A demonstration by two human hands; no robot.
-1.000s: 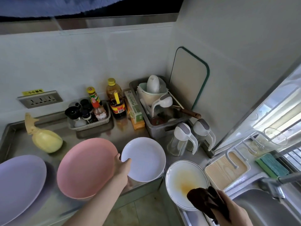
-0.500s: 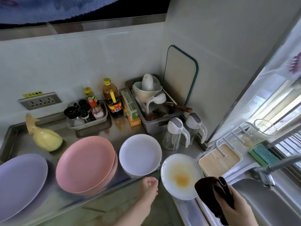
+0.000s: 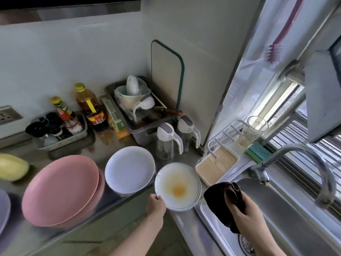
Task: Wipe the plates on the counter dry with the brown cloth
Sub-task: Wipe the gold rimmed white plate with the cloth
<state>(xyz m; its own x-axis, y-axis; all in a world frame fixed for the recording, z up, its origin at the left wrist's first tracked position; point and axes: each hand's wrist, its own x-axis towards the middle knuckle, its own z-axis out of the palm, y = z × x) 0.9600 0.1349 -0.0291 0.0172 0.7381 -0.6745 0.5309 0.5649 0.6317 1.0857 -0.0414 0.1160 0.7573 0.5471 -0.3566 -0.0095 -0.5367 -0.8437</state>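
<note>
A white plate with a thin dark rim line and an orange-brown stain (image 3: 178,186) sits at the counter's corner next to the sink. My left hand (image 3: 156,203) grips its near left rim. My right hand (image 3: 246,209) holds the bunched dark brown cloth (image 3: 224,199) over the sink's edge, just right of that plate and apart from it. A plain white plate (image 3: 130,169) lies to the left. Two stacked pink plates (image 3: 60,189) come further left, and a lilac plate (image 3: 3,207) shows at the frame's left edge.
Two clear pitchers with white lids (image 3: 168,143) stand behind the plates. A grey dish tub (image 3: 140,111), oil and sauce bottles (image 3: 90,106) and a condiment basket (image 3: 57,132) line the back wall. A wood-pattern tray (image 3: 216,163), the tap (image 3: 299,157) and the sink basin (image 3: 287,222) are right.
My left hand left the plain white plate, dropped below the counter edge, then came up and took hold of the stained plate's rim. The view swung right. The cloth stays in my right hand.
</note>
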